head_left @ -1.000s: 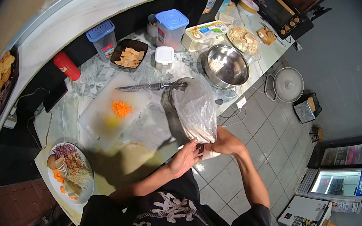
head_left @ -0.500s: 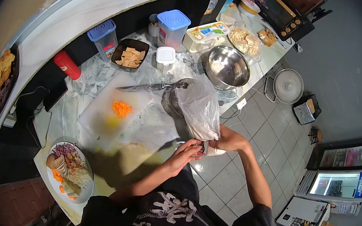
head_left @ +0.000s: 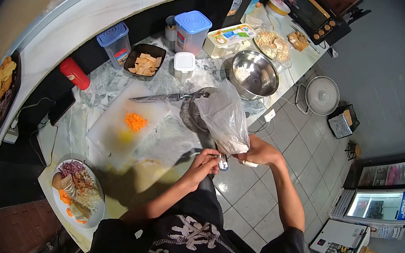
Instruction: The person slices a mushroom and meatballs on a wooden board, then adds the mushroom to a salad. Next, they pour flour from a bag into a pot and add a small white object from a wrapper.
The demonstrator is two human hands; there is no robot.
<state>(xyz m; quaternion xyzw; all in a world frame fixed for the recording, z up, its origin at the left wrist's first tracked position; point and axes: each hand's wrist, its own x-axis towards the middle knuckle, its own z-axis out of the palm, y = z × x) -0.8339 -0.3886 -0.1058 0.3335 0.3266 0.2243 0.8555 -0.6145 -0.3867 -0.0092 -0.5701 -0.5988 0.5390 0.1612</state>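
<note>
A clear plastic bag [head_left: 222, 114] with a whitish mass in its lower end hangs over the table's edge. My right hand [head_left: 260, 152] is closed around the gathered side of this bag, and something pale sticks out below the fingers. Just left of it, my left hand [head_left: 201, 169] pinches a small shiny metal piece [head_left: 224, 162] against the bag's end; its kind is not clear. Behind the bag a dark round plate or pan [head_left: 195, 110] is partly hidden. A large knife [head_left: 161, 98] lies across the white cutting board [head_left: 108, 118], beside grated carrot [head_left: 135, 122].
A steel bowl [head_left: 254, 75] stands beyond the bag. Lidded containers [head_left: 190, 31] and a black dish of flat pieces [head_left: 145, 60] line the back. At the near left corner is a plate of food [head_left: 78, 193]. Tiled floor [head_left: 276, 188] lies to the right.
My left hand has turned and drawn back slightly, so the metal piece shows more. The bag's lower end has shifted a little. A small pale flake now shows by my shirt.
</note>
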